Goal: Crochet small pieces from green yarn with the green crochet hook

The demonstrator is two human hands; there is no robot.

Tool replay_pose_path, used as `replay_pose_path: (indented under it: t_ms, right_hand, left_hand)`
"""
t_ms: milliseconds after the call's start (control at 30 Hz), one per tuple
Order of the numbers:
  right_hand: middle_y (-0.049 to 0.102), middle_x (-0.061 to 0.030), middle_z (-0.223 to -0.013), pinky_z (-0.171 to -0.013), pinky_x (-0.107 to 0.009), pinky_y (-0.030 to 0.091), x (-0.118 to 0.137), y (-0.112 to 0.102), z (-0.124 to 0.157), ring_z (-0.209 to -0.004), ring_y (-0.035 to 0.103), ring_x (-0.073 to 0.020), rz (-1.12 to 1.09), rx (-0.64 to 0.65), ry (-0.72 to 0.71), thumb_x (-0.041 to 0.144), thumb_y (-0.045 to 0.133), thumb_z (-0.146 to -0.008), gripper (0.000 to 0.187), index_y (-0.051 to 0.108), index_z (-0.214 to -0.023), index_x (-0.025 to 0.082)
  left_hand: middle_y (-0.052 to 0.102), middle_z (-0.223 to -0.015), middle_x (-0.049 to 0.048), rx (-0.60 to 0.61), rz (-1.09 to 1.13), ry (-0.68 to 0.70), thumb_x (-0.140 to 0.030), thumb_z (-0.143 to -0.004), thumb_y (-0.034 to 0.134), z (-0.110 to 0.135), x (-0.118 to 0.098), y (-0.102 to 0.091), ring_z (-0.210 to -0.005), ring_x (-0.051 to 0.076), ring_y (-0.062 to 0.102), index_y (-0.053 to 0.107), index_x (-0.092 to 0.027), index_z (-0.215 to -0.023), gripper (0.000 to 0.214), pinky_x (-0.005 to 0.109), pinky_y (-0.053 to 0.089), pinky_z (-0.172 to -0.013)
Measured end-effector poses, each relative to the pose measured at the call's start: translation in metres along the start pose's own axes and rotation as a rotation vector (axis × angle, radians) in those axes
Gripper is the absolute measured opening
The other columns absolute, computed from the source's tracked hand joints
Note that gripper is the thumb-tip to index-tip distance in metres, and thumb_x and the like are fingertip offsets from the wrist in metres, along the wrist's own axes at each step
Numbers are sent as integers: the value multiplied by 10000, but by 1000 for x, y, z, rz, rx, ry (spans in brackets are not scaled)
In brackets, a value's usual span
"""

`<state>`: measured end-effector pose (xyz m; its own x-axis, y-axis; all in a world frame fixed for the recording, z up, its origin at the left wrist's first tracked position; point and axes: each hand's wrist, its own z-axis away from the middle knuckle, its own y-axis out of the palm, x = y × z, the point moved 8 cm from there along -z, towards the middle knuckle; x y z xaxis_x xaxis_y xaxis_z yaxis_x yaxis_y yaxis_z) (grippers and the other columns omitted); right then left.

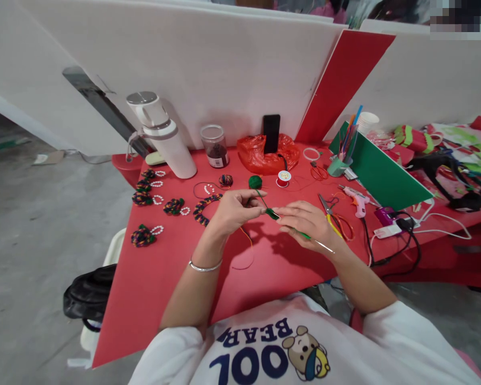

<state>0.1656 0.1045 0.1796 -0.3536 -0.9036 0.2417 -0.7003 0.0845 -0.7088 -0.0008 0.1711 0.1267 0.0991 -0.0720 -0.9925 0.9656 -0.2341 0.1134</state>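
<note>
Over the middle of the red table, my left hand (236, 212) pinches a small green crochet piece (271, 214), with a strand of green yarn running over its fingers. My right hand (307, 222) is closed around a crochet hook (324, 246) with a green grip. The hook's tip meets the green piece between both hands; the exact stitch is too small to make out. Just beyond the hands sits a green yarn ball (255, 182). Beside my left hand lies a dark multicoloured braided yarn band (201, 210), partly hidden by it. A thin orange thread hangs below that hand.
Several dark yarn bundles with white bead loops (143, 236) lie at left. Behind stand a white thermos (172, 147), a jar (215, 144) and a phone (271, 133) on a red bag. Scissors (331, 214), a pink glue gun (357, 200) and a power strip (388, 229) lie right.
</note>
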Motion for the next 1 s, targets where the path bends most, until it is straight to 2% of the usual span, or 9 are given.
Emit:
replay_pose_path:
  t_ms: [133,233,333,433,500,600,833,1000]
  right_hand:
    - [798,-90,-1156,-924,-397,620,-2,-11,-5,-1031,765,-199,-181,-29,99,182,661,-952,189,705,-1125,246]
    - [804,-80,-1138,-912,-369,628,-12,-13,-2,-1034,774,-200,-324,-40,261,248,620,-987,144,724,-1086,246]
    - [804,-82,-1135,-912,-372,637,-28,-5,9,-1045,778,-214,-493,-58,444,328,599,-1004,167,728,-1058,236]
    - [812,-87,-1064,-841,-386,657,-41,7,18,-946,790,-218,-663,-177,534,415,599,-1000,226,713,-1020,222]
    - [804,-85,-1038,-786,-383,659,-46,13,22,-866,778,-203,-719,-280,540,471,593,-993,268,703,-1004,227]
    - [768,-96,-1147,-792,-373,646,-45,18,22,-957,753,-204,-673,-341,506,438,597,-997,229,709,-1014,239]
    - [787,-86,-1097,-931,-434,618,-32,13,17,-1071,738,-227,-532,-313,385,369,621,-992,168,726,-1050,252]
    - [795,-66,-1095,-906,-425,616,-24,6,13,-1038,747,-225,-428,-307,279,348,638,-982,156,741,-1075,277]
  left_hand:
    - [703,-672,22,36,-4,6,-162,-625,803,3,-6,6,-586,99,579,766,-84,-1008,393,233,446,-570]
    - [696,-671,19,56,-12,26,-147,-624,791,5,-10,9,-588,100,569,778,-96,-962,342,233,438,-560]
    - [699,-681,24,65,-4,53,-129,-622,784,5,-13,11,-605,104,580,787,-105,-955,334,224,429,-549]
    - [711,-700,35,48,17,56,-151,-637,792,5,-11,11,-563,92,556,793,-113,-981,346,210,393,-492]
    - [704,-692,29,36,28,47,-188,-658,799,3,-8,11,-484,65,488,797,-119,-993,342,204,346,-435]
    - [690,-674,19,52,50,43,-226,-678,807,2,-5,13,-445,53,446,804,-132,-1007,343,202,329,-406]
    - [743,-794,64,75,83,36,-256,-654,877,3,-5,14,-494,70,517,799,-134,-1062,433,209,360,-431]
    - [736,-746,58,67,112,71,-218,-630,902,3,-5,15,-635,141,665,795,-120,-1057,451,225,469,-542]
